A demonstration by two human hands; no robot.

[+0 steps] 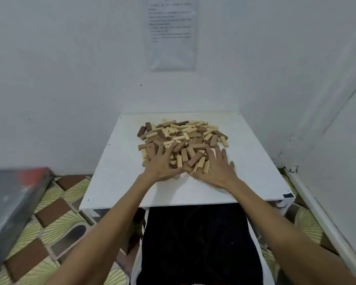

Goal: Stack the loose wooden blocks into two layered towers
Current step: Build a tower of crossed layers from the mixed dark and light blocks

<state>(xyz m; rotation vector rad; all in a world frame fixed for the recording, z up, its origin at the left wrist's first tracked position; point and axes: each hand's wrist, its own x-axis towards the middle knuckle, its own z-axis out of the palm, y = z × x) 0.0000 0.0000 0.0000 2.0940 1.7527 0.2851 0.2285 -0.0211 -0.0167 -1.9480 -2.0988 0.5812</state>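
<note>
A loose pile of wooden blocks (pixel 181 138), light and dark brown, lies scattered across the far half of a small white table (pixel 115 177). My left hand (pixel 159 165) lies flat on the near left edge of the pile, fingers spread and straight. My right hand (pixel 216 167) rests on the near right edge of the pile, fingers also spread. Neither hand grips a block. No block stands stacked; all lie jumbled.
White walls close in behind and to the right of the table, with a printed sheet (pixel 171 31) on the back wall. A dark box (pixel 10 204) sits at the left over a patterned floor (pixel 58 219). The table's near strip is bare.
</note>
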